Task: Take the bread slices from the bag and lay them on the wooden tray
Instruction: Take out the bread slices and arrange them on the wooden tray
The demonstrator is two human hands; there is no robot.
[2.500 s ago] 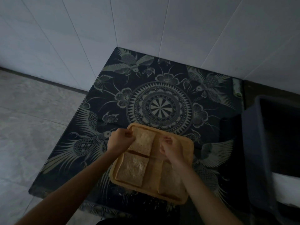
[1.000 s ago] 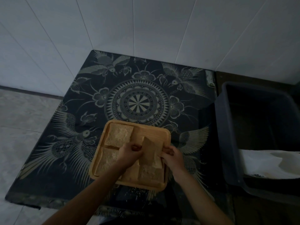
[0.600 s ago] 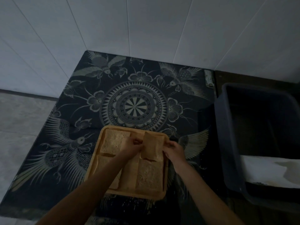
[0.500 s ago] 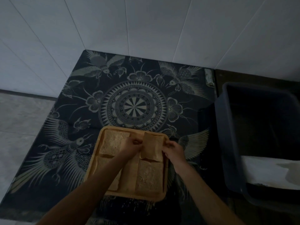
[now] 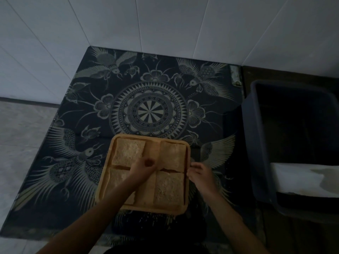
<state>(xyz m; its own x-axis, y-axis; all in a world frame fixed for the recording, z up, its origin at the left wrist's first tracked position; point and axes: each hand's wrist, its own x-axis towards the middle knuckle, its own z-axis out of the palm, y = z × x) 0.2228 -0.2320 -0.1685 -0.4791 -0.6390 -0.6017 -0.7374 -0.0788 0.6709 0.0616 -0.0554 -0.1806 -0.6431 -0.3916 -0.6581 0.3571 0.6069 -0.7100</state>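
Bread slices point(image 5: 128, 152) on the wooden tray point(image 5: 187, 180): four, laid two by two. Trays: one. Hands in view: two, left hand point(image 5: 143, 168) over the tray, right hand point(image 5: 200, 174) at its right rim. Dark bins point(image 5: 256, 143): one, with one white sheet point(image 5: 297, 177) inside.

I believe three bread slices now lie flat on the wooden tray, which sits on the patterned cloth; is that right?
Not quite: the head view shows four bread slices lying flat on the wooden tray, two rows of two. The tray does sit on the patterned cloth.
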